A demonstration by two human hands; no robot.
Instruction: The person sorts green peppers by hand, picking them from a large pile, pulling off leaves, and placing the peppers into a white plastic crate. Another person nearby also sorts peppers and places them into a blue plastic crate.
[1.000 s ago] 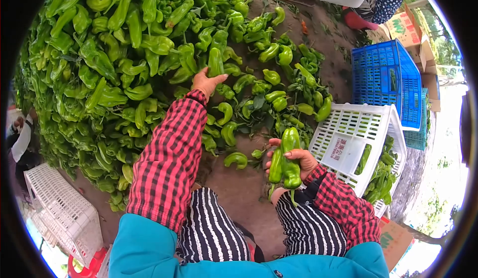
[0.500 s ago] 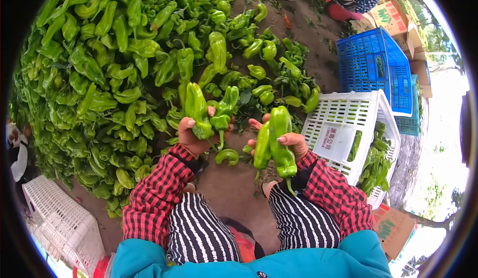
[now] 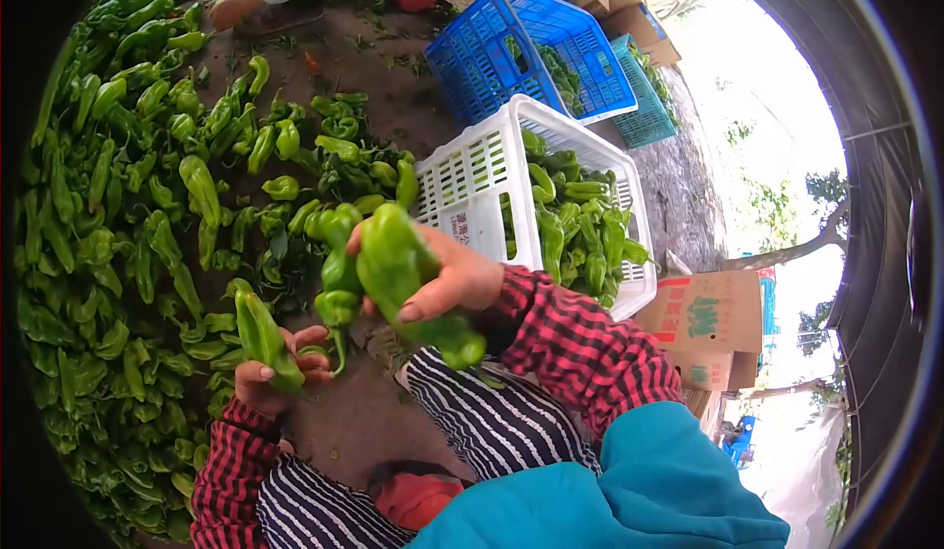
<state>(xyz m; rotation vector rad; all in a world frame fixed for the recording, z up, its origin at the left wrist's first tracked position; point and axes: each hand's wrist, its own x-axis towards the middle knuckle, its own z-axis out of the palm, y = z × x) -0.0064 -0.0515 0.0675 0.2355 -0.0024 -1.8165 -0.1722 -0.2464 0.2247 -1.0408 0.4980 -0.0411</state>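
My left hand [image 3: 258, 390] is closed on a glossy green pepper [image 3: 260, 341] that tilts up and to the left. My right hand [image 3: 460, 272] is wrapped round green peppers [image 3: 393, 264], slightly blurred, whose lower ends stick out below the palm. Another wrinkled pepper [image 3: 339, 266] hangs between the hands, against the right fingertips, its stem pointing down near my left fingers. Which hand bears its weight is hard to tell. A large heap of green peppers [image 3: 108, 343] spreads over the ground to the left.
A white crate [image 3: 472, 171] holding peppers stands just beyond my right hand. Behind it are a blue crate [image 3: 482, 57] and a teal crate [image 3: 644, 107]. Cardboard boxes [image 3: 713, 318] sit at right. Another person's hand [image 3: 236, 6] reaches down at the top left.
The view has swung right, bringing the white crate closer to the middle. My hands have come together, and the wrinkled pepper from my left hand now touches my right fingers.
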